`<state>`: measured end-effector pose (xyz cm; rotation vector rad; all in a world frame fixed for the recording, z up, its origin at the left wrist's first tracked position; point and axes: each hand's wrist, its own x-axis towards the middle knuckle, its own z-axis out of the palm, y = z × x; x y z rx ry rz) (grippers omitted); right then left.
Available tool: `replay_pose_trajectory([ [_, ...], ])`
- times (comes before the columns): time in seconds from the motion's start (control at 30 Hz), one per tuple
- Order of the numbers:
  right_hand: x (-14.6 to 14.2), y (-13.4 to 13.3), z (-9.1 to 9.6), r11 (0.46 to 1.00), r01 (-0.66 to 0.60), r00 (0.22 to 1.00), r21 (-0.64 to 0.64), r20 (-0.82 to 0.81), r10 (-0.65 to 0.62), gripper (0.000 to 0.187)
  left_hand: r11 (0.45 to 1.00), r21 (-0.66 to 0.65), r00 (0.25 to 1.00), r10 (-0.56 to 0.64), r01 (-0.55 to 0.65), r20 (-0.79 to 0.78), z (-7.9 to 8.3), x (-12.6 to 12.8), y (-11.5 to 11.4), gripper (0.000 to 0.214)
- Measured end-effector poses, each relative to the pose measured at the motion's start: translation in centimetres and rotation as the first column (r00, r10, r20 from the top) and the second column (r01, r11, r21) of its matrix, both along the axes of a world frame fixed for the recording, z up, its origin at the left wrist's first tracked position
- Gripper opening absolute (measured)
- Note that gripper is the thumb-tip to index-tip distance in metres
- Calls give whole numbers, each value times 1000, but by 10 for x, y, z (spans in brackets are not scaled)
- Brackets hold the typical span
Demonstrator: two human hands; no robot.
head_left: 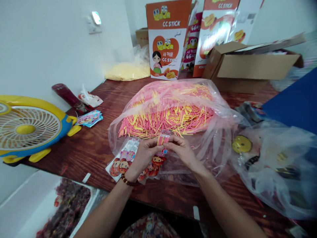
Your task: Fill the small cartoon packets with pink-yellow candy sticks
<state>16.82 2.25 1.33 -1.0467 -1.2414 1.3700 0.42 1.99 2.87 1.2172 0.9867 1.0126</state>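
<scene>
Between my two hands is a small clear packet of pink and yellow sticks (162, 140). My left hand (143, 152) pinches its left side, and my right hand (182, 151) grips the right side with thumb and fingers. Right behind them, a large open plastic bag spills a heap of loose pink and yellow sticks (158, 120). Flat printed pouches with cartoon characters (123, 160) lie under and beside my left hand; my forearm and wrist cover part of them.
A yellow and blue fan (32, 127) stands at the left, near a dark red bottle (66, 96). Printed cartons (164, 39) and an open cardboard box (255, 67) line the back. A filled plastic bag (274, 165) sits right. A white foam box (27, 198) is at lower left.
</scene>
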Motion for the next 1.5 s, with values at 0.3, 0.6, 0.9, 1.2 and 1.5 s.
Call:
replay_pose_trajectory([
  [0.3,-5,-3,-10,999,47,999,-4,-14,-47,21,994,-104,999,-22,17,-44,-15,-9,-2,20],
  [0.6,-26,17,-5,976,-45,999,-212,-17,43,27,998,15,964,66,-64,-257,-6,-53,5,28],
  [0.9,-37,7,-47,960,-149,861,-238,446,244,24,924,365,509,259,119,-821,-55,-80,-33,23],
  [1.2,48,27,-34,988,68,516,138,843,-153,17,860,511,401,466,7,-789,-63,-122,-11,37],
  [1.5,116,81,-19,938,-298,-227,176,941,-249,25,953,300,-53,303,45,-952,-74,-142,3,50],
])
